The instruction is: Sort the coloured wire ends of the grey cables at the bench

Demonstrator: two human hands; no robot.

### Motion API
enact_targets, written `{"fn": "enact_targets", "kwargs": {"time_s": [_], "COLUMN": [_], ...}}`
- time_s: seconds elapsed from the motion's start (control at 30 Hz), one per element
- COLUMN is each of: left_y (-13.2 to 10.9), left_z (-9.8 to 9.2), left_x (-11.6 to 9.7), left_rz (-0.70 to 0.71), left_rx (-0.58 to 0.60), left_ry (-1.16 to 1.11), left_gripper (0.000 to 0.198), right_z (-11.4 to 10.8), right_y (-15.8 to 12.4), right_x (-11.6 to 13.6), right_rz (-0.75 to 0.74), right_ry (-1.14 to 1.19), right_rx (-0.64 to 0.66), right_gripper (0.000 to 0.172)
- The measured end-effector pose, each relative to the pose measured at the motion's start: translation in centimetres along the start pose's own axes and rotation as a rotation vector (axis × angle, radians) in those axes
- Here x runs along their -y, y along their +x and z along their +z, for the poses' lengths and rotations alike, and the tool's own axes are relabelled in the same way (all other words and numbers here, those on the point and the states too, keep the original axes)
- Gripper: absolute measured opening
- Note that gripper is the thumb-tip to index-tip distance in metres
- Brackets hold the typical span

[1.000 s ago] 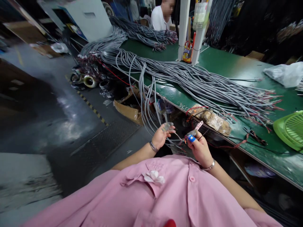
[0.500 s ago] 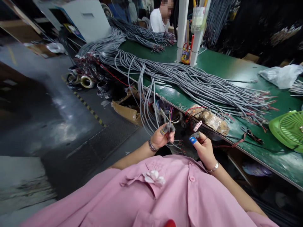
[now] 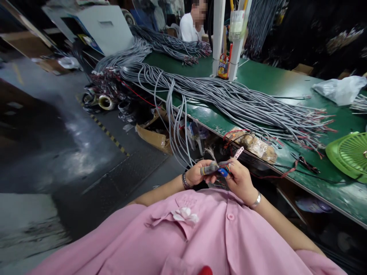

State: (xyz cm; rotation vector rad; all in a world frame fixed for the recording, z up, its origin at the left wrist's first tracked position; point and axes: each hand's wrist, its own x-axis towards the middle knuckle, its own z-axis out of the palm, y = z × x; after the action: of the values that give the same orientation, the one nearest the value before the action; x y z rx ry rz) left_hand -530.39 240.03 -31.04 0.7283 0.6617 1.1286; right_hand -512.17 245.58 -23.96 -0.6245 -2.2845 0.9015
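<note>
My left hand (image 3: 199, 172) is closed on the end of a grey cable (image 3: 187, 144), one of several that hang in loops off the table's edge. Pale frayed strands (image 3: 211, 153) stick up beside its fingertips. My right hand (image 3: 239, 176) meets it, thumb and fingers pinched on the thin coloured wires (image 3: 226, 167) at the cable's end. Blue tape wraps the right thumb, and grey coverings sit on fingertips of both hands. Under the hands, other cable ends are partly hidden.
A long bundle of grey cables (image 3: 218, 91) lies across the green table (image 3: 266, 76). At the right stands a green fan (image 3: 351, 156); a wrapped block (image 3: 255, 145) sits at the near edge. A cardboard box (image 3: 155, 137) is below. Across the table is a person in white (image 3: 189, 26).
My right hand has moved left to meet my left hand and now pinches the coloured wires. The cable end has tipped from upright toward the right. Pale strands now show above the fingers.
</note>
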Motion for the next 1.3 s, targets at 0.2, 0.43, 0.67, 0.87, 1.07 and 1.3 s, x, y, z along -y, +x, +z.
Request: {"fn": "enact_targets", "kwargs": {"time_s": [0.2,0.43,0.67,0.87,1.07,1.3], "left_y": [0.1,0.2,2.0,4.2,6.1,6.8], "left_z": [-0.4,0.2,-0.3,0.1,-0.3,-0.4], "left_x": [-2.0,-5.0,-3.8,-2.5,-1.6,-0.9], "left_rz": [-0.048,0.185,0.308,0.259,0.206,0.150], "left_rx": [0.194,0.137,-0.124,-0.151,-0.155,-0.106], "left_ry": [0.258,0.521,0.583,0.545,0.550,0.533], "left_gripper": [0.048,0.028,0.024,0.027,0.031,0.036], "right_z": [-1.4,-1.7,-0.8,-0.1,-0.2,-0.6], "right_y": [-2.7,-3.6,-1.4,0.8,1.3,1.7], "right_x": [-2.5,-6.7,-8.9,-9.3,-9.0,-8.6], "right_rz": [0.273,0.758,0.829,0.809,0.828,0.859], "right_ry": [0.416,0.839,0.876,0.956,1.066,1.093], "right_rx": [0.075,-0.486,-0.319,-0.373,-0.438,-0.434], "right_gripper": [0.026,0.036,0.055,0.048,0.045,0.047]}}
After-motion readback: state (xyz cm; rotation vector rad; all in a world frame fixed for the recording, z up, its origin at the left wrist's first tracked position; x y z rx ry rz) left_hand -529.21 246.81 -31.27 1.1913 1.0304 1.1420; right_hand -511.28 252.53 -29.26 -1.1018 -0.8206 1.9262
